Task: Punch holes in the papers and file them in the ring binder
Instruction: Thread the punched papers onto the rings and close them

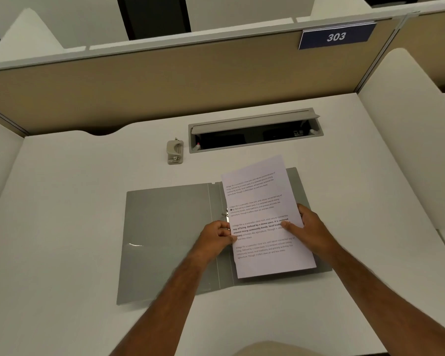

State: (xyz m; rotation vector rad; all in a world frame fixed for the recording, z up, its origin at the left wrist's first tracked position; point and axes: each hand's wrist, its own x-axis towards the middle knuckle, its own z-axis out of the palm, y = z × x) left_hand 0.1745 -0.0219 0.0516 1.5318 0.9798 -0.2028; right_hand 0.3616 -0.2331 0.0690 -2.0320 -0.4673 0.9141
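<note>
A grey ring binder [165, 232] lies open and flat on the white desk. A printed paper [257, 191] rests over its right half, slightly tilted, with a punched hole near its left edge by the upper metal ring [225, 213]. My left hand [216, 236] pinches the paper's left edge at the binder's spine. My right hand [310, 231] holds the right edge, thumb pressed on the text. A small grey hole punch [175, 152] stands on the desk beyond the binder, apart from both hands.
An open cable tray [254, 132] with a raised lid is set into the desk behind the paper. A beige partition [165, 80] with a blue "303" sign [336, 36] closes the back. White side panels flank the desk.
</note>
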